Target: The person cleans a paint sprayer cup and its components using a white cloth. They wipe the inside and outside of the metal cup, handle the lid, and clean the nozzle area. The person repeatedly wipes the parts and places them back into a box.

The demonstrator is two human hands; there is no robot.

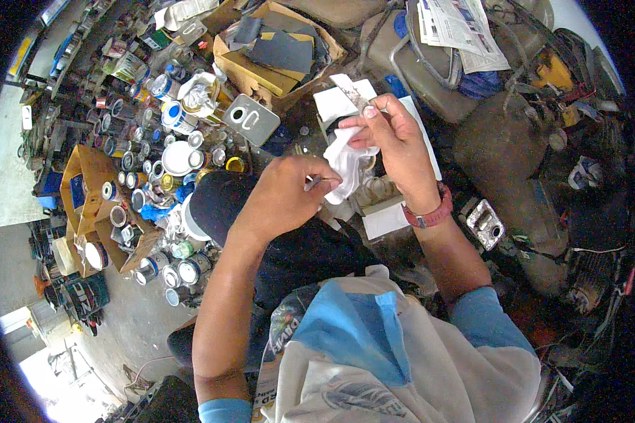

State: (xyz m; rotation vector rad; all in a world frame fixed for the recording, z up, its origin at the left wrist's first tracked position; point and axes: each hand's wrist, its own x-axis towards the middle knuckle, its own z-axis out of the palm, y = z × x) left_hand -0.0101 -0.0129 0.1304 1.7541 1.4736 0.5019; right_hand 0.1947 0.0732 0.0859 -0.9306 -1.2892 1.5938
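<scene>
My right hand (400,137), with a red wristband, is closed, thumb against fingers. A flat, stained whitish strip (348,90) sticks up from its thumb and fingertips; its kind is unclear. Below those fingers hangs a crumpled white cloth (344,168). My left hand (283,192) pinches the cloth's lower left edge, and something thin and greyish shows between its fingers. Both hands are above an open white box (386,219) with its flaps spread, its contents partly hidden by the cloth.
Many paint cans (178,118) and jars crowd the left side. A grey rectangular tin (251,120) and a cardboard box (287,87) with dark sheets stand ahead. Newspapers (466,35) lie at the far right. A metal can (485,224) is beside my right forearm.
</scene>
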